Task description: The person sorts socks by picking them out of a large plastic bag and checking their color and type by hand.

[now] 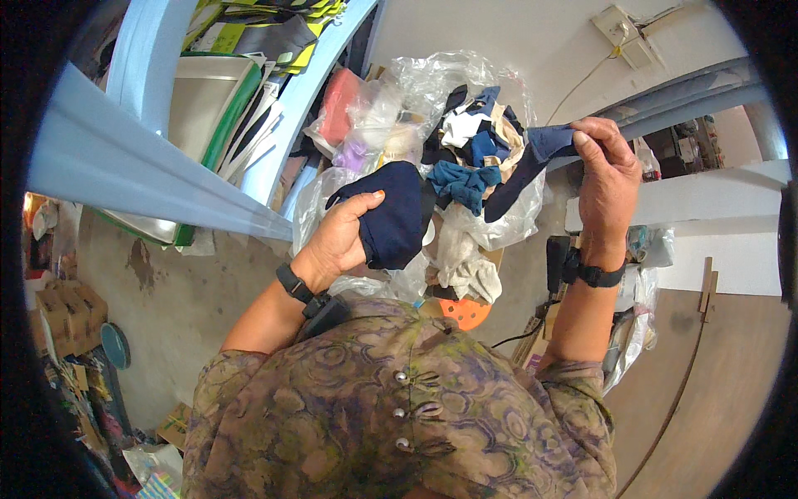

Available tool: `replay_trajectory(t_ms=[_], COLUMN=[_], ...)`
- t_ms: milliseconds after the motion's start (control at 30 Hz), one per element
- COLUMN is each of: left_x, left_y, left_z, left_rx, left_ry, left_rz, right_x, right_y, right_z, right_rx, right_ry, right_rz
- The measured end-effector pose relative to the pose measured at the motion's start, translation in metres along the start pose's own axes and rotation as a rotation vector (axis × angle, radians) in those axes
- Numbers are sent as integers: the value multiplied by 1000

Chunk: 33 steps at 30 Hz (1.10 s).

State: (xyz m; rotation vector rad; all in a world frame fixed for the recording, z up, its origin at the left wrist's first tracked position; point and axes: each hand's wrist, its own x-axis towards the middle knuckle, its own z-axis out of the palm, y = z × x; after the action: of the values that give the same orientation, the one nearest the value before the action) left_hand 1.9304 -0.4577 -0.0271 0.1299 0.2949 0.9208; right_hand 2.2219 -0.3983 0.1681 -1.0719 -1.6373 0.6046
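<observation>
My left hand grips a bundle of dark navy fabric pieces, thumb on top. Raised at the right, my right hand pinches the end of a long navy fabric strip, which hangs down to the left over a clear plastic bag. In the bag lies a heap of fabric scraps: a knotted teal cloth, a white piece, and beige and black ones. A crumpled off-white cloth lies nearer my body.
A light-blue metal shelf frame stands at the left, holding a green-edged tray and packaged items. Beyond the heap is a pale wall. An orange perforated plastic piece shows near my shirt. Cardboard boxes stand at far left, plastic bags at right.
</observation>
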Motion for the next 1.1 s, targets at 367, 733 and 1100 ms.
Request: replay_trajectory(t_ms=[367, 733, 1100], left_x=[0, -17, -28], left_y=[11, 0, -11], left_z=[-29, 4, 9], left_rx=[237, 415, 359], left_ry=[141, 19, -89], left_rz=[321, 250, 186], right_x=[-41, -52, -37], right_y=[-50, -26, 9], right_z=[24, 118, 149], right_rx=[216, 254, 391], right_ry=[-93, -370, -409], right_rz=[324, 554, 613])
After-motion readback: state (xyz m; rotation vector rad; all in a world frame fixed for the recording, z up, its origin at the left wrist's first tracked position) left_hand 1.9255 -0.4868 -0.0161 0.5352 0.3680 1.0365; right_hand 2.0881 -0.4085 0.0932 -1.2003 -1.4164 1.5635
